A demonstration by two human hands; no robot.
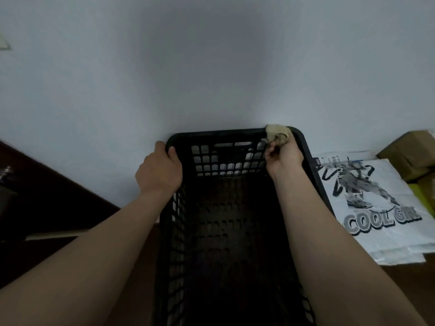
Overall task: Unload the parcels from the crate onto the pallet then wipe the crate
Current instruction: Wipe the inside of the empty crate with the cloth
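Observation:
A black perforated plastic crate (226,135) stands in front of me against a pale wall, and I see nothing inside it. My left hand (160,170) grips the crate's far left corner, thumb inside the rim. My right hand (283,154) holds a beige cloth (277,134) bunched against the far right corner of the rim. To the right of the crate lies a white plastic parcel (386,215) printed with a figure and "COOL GIRL". Brown cardboard boxes (409,156) sit behind it.
The pale wall (211,67) rises directly behind the crate. Dark wooden furniture (47,203) stands at the left. A yellow-green item (423,198) shows at the right edge beside the boxes. Brown flooring (136,267) lies under the crate.

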